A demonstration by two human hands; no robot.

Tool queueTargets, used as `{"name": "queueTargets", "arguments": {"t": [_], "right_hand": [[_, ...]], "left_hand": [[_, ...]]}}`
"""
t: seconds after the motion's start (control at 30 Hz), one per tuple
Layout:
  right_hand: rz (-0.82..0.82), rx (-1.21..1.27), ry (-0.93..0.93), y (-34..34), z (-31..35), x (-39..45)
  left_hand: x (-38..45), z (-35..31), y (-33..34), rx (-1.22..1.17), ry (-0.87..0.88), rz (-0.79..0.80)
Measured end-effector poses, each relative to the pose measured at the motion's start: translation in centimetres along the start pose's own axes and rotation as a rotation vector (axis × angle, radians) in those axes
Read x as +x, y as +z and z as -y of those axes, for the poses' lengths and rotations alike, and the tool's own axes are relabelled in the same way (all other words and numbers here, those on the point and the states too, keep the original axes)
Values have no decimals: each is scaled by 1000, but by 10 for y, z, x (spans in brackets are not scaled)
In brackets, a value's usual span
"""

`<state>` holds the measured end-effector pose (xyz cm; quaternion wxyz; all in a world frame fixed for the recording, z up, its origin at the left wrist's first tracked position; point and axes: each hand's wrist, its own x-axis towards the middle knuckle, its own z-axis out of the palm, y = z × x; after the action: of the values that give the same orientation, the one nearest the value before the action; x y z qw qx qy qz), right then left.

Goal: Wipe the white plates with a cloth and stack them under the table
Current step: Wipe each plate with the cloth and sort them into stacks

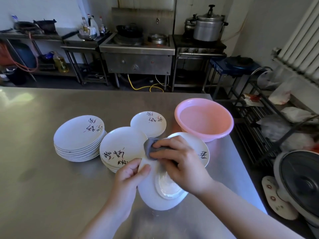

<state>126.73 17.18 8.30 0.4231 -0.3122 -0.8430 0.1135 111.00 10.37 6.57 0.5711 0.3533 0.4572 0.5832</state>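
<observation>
Plate point(151, 192) in work sits upside down, tilted, foot ring facing up, its low edge toward the near side of the steel table point(43, 187), held just in front of the pink basin point(204, 119). Left hand point(129, 176) grip: thumb and curled fingers pinch the plate's rim on its left side. Right hand point(179, 161) grip: fingers curled over a grey cloth point(151, 147), pressing it on the plate's upper back. Another white plate point(198, 149) lies right behind the right hand, touching the basin's near-left side as far as I can tell. Basin holds water, stands near the table's right edge. Left of the basin: a short plate stack point(149, 123). Further left and nearer: a second stack point(119, 145), its top plate showing painted characters, just beside the held plate. Farthest left of the basin: the tallest stack point(78, 137). All stacks are on the table top. Beyond the basin, across the aisle, a steel wok stove point(138, 54) and a pressure cooker point(208, 25).
</observation>
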Motion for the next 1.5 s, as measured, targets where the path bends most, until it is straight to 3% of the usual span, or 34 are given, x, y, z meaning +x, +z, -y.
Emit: {"name": "queueTargets", "arguments": {"t": [0.1,0.2,0.43,0.6,0.73,0.93,1.07,1.2,1.37,1.5], "right_hand": [[-132,3,165,-8,-10,8],[-128,50,283,-16,-21,9],[-230,132,515,-28,-29,-5],[-326,143,571,-4,-7,-28],[-278,137,463,23,17,-37],[-109,-49,222,41,29,-29],[-154,-33,240,32,17,-39],[-249,49,465,18,6,-48],[-302,149,790,-7,-13,-28],[-233,109,723,-19,-18,1]], "left_hand": [[0,-3,-6,13,-22,-5],[2,-4,-11,-24,-32,-52],[6,-12,-8,-346,-67,-152],[11,-14,4,-576,-93,-293],[13,-8,11,-662,-125,-383],[10,-1,17,-768,-209,-309],[10,4,11,-703,-199,-389],[5,4,5,-573,-189,-394],[1,1,-1,-398,-151,-307],[0,-6,-2,-150,-88,-138]]}}
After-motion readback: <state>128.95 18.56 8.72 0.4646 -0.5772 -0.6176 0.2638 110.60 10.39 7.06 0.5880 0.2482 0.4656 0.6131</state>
